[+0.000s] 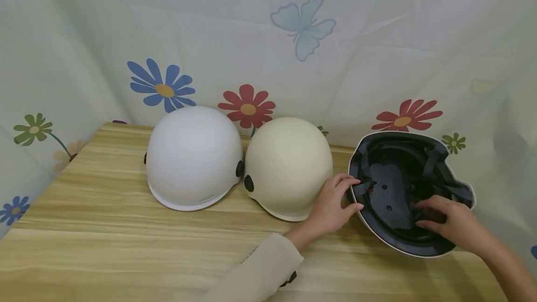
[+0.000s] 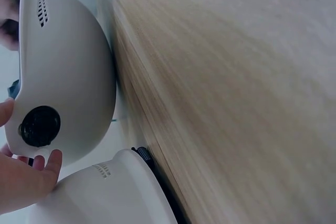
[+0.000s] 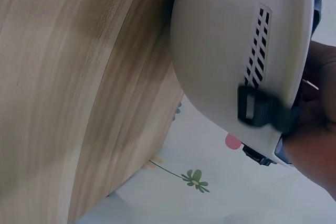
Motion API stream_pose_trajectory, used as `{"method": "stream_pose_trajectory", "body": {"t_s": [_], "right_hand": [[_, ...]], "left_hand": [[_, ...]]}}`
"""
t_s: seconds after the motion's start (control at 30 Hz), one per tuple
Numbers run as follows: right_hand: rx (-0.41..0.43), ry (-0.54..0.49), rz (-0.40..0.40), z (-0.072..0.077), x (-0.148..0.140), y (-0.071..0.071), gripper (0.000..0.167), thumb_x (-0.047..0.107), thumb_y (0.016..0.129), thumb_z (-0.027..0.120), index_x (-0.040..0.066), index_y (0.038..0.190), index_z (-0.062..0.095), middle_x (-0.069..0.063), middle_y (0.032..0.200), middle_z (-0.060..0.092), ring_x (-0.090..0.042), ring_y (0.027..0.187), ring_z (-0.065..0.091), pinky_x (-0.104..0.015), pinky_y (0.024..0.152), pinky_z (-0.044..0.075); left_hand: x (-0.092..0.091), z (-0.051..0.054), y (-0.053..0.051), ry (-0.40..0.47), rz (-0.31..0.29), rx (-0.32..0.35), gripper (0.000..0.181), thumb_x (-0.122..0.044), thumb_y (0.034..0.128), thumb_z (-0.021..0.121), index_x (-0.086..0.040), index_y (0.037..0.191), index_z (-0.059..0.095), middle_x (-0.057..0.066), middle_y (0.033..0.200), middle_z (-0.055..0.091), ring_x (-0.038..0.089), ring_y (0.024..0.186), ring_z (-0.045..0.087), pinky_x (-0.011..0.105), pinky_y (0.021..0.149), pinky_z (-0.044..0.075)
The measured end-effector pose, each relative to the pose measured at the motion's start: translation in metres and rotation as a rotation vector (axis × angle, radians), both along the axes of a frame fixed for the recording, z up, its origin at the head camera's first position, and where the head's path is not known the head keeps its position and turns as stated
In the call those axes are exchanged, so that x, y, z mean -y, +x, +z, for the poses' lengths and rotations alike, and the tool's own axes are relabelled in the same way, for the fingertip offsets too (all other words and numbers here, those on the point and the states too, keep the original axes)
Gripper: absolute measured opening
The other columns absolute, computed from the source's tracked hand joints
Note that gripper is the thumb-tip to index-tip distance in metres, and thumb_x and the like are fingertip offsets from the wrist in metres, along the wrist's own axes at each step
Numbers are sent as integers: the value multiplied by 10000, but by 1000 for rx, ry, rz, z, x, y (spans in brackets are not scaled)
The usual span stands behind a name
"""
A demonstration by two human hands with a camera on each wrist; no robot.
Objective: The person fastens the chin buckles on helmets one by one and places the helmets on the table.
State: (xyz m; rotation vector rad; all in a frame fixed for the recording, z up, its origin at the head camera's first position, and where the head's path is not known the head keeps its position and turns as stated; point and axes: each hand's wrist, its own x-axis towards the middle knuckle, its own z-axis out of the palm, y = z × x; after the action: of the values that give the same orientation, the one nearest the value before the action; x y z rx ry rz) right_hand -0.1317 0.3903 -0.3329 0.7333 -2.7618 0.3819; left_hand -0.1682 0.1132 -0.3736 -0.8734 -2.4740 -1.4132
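An upturned helmet [image 1: 402, 248] rests at the right of the table, its black padded lining [image 1: 388, 195] and straps facing up. My left hand [image 1: 333, 204] holds its left rim, thumb and fingers at the edge beside a round black side fitting [image 2: 40, 126]. My right hand [image 1: 455, 225] reaches inside, with curled thumb and fingers around a dark part of the lining; exactly which part is hidden. A black strap buckle [image 3: 257, 107] hangs over the outer shell in the right wrist view. Just left of my left hand stands a cream helmet [image 1: 289, 167], dome up.
A white helmet [image 1: 193, 157] stands dome up at the left, beside the cream one. All three are on a wooden table [image 1: 105, 241]. Behind it hangs a pale curtain [image 1: 209, 22] printed with flowers and a butterfly.
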Motion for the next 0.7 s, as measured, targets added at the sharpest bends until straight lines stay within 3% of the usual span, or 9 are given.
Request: {"method": "stream_pose_trajectory", "body": {"t_s": [0.3, 0.53, 0.7], "right_hand": [[-86, -170, -11, 5, 3, 1, 374, -26, 542, 825, 124, 842, 659, 114, 776, 543, 17, 632, 456, -129, 523, 363], [16, -267, -127, 12, 2, 7, 220, -15, 725, 736, 70, 906, 643, 112, 750, 526, -22, 600, 466, -164, 480, 358], [123, -371, -136, 15, -3, 10, 197, -60, 818, 627, -26, 1009, 594, 135, 848, 570, -20, 677, 554, -147, 528, 432]], "left_hand": [[2, -1, 1, -6, 31, 4, 444, -207, 837, 674, -87, 1240, 532, 67, 1275, 445, 162, 1189, 418, 208, 992, 318], [2, -1, 0, -9, 31, -5, 446, -204, 841, 669, -81, 1246, 526, 69, 1274, 447, 158, 1188, 423, 206, 993, 317], [2, 0, -1, -12, 26, -10, 445, -197, 843, 665, -77, 1248, 524, 62, 1281, 446, 151, 1193, 419, 198, 995, 310]]}}
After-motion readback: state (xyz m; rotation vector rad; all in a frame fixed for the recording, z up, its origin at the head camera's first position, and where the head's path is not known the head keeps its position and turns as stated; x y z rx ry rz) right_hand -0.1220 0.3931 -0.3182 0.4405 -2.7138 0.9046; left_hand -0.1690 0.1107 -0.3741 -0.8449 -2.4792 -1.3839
